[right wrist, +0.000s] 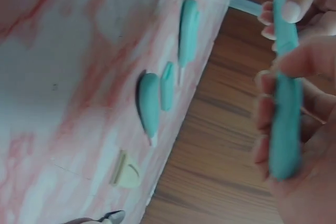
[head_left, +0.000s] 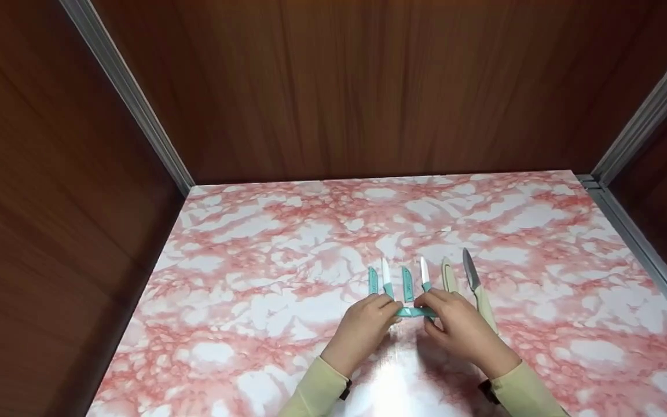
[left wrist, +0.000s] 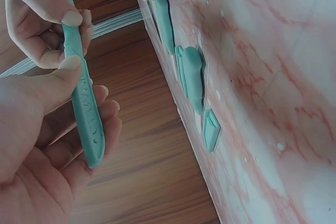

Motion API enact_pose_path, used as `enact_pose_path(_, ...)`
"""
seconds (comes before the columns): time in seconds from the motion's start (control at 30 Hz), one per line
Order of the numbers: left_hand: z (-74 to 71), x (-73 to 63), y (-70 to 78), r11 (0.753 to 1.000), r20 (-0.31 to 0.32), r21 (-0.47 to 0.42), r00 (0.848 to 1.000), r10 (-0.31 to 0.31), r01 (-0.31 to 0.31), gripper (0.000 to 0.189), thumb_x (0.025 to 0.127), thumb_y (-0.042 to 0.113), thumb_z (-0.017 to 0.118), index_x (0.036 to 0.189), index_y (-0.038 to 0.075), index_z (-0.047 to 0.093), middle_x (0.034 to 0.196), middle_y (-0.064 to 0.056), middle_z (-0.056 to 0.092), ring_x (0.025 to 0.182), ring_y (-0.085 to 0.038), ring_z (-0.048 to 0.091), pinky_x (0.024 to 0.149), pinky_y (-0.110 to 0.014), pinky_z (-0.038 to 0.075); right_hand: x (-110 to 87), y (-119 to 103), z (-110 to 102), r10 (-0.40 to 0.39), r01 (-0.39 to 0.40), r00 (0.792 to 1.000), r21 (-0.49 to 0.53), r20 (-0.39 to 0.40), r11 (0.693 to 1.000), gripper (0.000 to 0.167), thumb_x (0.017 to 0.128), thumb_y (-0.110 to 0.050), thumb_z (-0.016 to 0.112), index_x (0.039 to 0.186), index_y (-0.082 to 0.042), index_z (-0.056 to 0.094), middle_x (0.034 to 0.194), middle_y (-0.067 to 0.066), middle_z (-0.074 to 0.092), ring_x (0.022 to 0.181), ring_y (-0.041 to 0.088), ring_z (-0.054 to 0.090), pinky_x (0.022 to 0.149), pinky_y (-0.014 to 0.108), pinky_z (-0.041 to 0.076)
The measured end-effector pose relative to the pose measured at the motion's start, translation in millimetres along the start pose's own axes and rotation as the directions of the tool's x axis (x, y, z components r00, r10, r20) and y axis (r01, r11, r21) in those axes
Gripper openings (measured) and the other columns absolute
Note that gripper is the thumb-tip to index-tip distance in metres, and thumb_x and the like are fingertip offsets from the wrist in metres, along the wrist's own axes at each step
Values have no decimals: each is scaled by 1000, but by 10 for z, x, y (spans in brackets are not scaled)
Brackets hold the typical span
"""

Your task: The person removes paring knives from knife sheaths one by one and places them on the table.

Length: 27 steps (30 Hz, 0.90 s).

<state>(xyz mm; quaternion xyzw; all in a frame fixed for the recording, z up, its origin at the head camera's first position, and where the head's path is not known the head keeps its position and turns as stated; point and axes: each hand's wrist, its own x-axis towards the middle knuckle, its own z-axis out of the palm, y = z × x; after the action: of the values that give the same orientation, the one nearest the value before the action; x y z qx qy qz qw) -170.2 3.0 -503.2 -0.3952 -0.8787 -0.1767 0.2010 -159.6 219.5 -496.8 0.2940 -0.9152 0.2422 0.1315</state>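
Observation:
A teal-handled paring knife [right wrist: 286,129] is held level between both hands, just above the table's near-middle in the head view. My left hand [head_left: 368,321] pinches the teal sheath [left wrist: 88,121] that covers the blade, thumb on its embossed face. The handle lies in my right hand [head_left: 461,327], gripped between thumb and fingers. Sheath and handle meet end to end, and no blade shows. Just beyond the hands lie a bare teal knife [head_left: 386,272], a second bare teal knife [head_left: 424,271], and two loose teal sheaths, one left [head_left: 373,280] and one between the knives [head_left: 407,284].
To the right, beside my right hand, lie a cream sheath [head_left: 449,274] and a larger bare knife [head_left: 471,269] with a dark blade and cream handle. The red-and-white marbled table [head_left: 241,278] is bounded by brown wood panels [head_left: 345,87] at back and sides.

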Motion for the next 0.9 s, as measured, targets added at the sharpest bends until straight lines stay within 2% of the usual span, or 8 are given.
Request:
enact_pose_path(0.17,5,13,3,1000,30,21,999,15,-15,31,84,18,74,113,11,66,98,3,55,88,-9,56,78,-15,48,-10,-52,-38,22,-23,997,9,73,1000,27,84,-5,71,108,-14,64,100,-5,55,89,10,59,74,28,52)
enact_pose_path(0.37,-10,8,2,1000,65,0,998,25,-25,22,86,18,72,106,12,65,97,3,54,88,-9,58,77,-14,48,-26,-58,-61,16,-22,992,38,128,999,32,84,0,70,113,-13,64,103,-5,53,87,8,56,72,24,51)
enact_pose_path(0.67,-38,41,-13,999,89,-37,996,-4,7,19,91,23,65,107,13,68,97,4,55,87,-8,59,76,-15,49,-32,-24,-96,7,-12,994,42,107,999,32,84,3,70,112,-12,66,104,-5,54,89,8,56,72,23,51)
enact_pose_path(0.9,-23,16,-8,1000,89,-14,996,9,-8,18,90,24,66,106,14,67,96,4,54,85,-8,59,74,-15,49,-57,-12,-84,3,-10,993,54,120,999,32,84,3,70,111,-13,66,102,-6,53,85,6,53,71,22,50)
